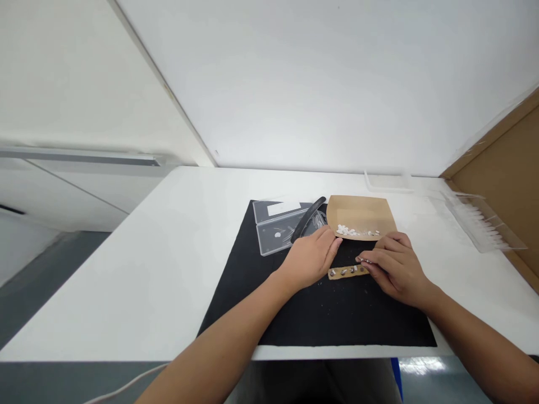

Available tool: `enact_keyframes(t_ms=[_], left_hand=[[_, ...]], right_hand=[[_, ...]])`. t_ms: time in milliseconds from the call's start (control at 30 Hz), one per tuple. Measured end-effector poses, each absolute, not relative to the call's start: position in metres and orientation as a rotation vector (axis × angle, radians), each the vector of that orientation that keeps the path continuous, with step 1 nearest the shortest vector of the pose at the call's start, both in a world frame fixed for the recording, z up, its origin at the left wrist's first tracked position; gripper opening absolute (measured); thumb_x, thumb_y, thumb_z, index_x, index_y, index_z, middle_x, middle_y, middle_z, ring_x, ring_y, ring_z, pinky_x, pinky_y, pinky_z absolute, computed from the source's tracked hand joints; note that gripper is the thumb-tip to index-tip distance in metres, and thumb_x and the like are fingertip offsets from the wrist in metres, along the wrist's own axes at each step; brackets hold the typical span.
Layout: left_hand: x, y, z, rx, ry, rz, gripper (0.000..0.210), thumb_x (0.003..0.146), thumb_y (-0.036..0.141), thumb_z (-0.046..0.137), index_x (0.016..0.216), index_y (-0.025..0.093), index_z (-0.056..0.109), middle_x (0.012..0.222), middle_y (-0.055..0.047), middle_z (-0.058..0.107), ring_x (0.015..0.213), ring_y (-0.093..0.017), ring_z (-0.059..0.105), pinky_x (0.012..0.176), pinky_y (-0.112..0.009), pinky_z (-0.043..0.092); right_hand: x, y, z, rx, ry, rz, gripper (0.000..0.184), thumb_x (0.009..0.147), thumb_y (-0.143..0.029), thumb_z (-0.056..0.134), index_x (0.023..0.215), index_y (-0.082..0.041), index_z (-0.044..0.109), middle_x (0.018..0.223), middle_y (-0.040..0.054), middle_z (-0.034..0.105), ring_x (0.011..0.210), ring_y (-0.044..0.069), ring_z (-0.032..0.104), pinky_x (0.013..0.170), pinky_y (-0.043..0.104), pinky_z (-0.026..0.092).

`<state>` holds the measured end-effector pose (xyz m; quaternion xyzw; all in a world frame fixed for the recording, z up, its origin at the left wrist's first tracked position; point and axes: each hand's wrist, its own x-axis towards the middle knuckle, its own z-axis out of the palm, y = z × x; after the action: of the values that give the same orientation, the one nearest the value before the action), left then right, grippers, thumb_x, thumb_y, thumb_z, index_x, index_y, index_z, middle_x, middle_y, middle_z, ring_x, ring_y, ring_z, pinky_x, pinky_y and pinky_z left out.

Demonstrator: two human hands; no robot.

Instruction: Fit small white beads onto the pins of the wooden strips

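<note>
My right hand (398,272) is closed around a small shiny metal piece (365,260), its kind mostly hidden by the fingers. Just below those fingertips lies a brown cardboard strip (347,272) with several round metal studs and small white bits on it. My left hand (311,257) has its fingers curled and pressed together near the front left corner of a brown paper tray (362,210); what it pinches, if anything, does not show. White flakes (347,230) lie in the tray. A black curved nail file (309,219) rests beyond my left hand, across an open clear plastic case (273,238).
A black mat (320,322) covers part of the white table (126,269), with tiny white specks on it. Clear plastic holders with white nail tips (484,224) stand on the right beside a brown board (505,151). A clear frame (387,182) sits by the wall.
</note>
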<state>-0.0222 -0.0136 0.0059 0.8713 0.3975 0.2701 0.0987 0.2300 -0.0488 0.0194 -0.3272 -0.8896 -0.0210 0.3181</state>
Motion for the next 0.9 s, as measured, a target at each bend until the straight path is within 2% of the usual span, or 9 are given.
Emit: enact_keyframes(t_ms=[133,500,900], left_hand=[[-0.0219,-0.0142,0.0069,2.507,1.238,0.752,0.03,0.115,0.033,0.028,0.103,0.02,0.053,0.093,-0.005,0.064,0.078,-0.021,0.066,0.067,-0.031,0.05],[-0.0195,-0.0155,0.0077,2.452,1.26,0.642,0.017,0.113,0.032,0.041,0.103,0.02,0.048,0.098,-0.004,0.065,0.07,-0.017,0.064,0.064,-0.03,0.049],[-0.0197,-0.017,0.01,2.643,1.204,0.541,0.019,0.113,0.028,0.034,0.108,0.018,0.049,0.099,-0.008,0.068,0.077,-0.022,0.07,0.065,-0.032,0.053]], right_hand=[[0.2298,-0.0488,0.0193,-0.853,-2.341,-0.059,0.015,0.101,-0.013,0.065,0.114,-0.022,0.066,0.087,-0.0018,0.076,0.079,0.017,0.061,0.092,0.041,0.041],[0.2302,-0.0479,0.0194,-0.855,-2.339,-0.053,0.015,0.102,-0.014,0.066,0.114,-0.023,0.067,0.084,-0.0013,0.074,0.08,0.017,0.062,0.092,0.04,0.04],[0.2297,-0.0483,0.0228,-0.86,-2.319,-0.069,0.013,0.102,-0.014,0.065,0.112,-0.022,0.067,0.086,-0.0008,0.074,0.079,0.018,0.062,0.09,0.041,0.04]])
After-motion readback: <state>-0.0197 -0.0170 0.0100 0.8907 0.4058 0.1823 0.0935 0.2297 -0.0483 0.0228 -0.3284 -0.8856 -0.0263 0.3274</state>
